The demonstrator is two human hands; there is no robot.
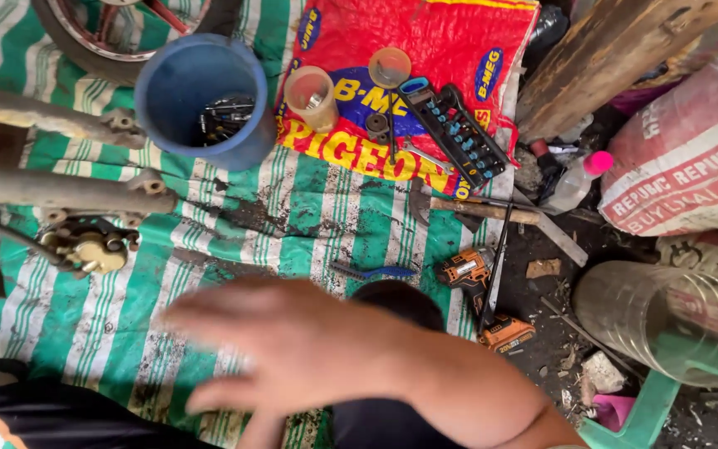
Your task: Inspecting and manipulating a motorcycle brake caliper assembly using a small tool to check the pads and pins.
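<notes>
The small blue brush [373, 271] lies on the green-and-white striped tarp [309, 216] just below the middle of the frame, a little above the right hand [292, 349] and apart from it.

From the head camera, the only view here, that hand fills the lower centre, its arm coming in from the lower right. It is blurred, palm down, with the fingers [201, 312] spread wide and holding nothing. The left hand is out of sight. I'd judge this a reach across the tarp with no grasp started. Taking up the brush would call for the fingers to go up the frame and close on its thin handle.

An orange cordless drill [469, 270] lies to the right of the brush at the tarp's edge. Above it are a wooden-handled hammer [484, 210] and a black socket tray [459, 133] on a red printed sack [450, 41]. A blue bucket [201, 91] with dark tools inside stands at upper left. Two rusty tubes [60, 189] and a brass-coloured caliper [93, 249] lie along the left edge.
</notes>
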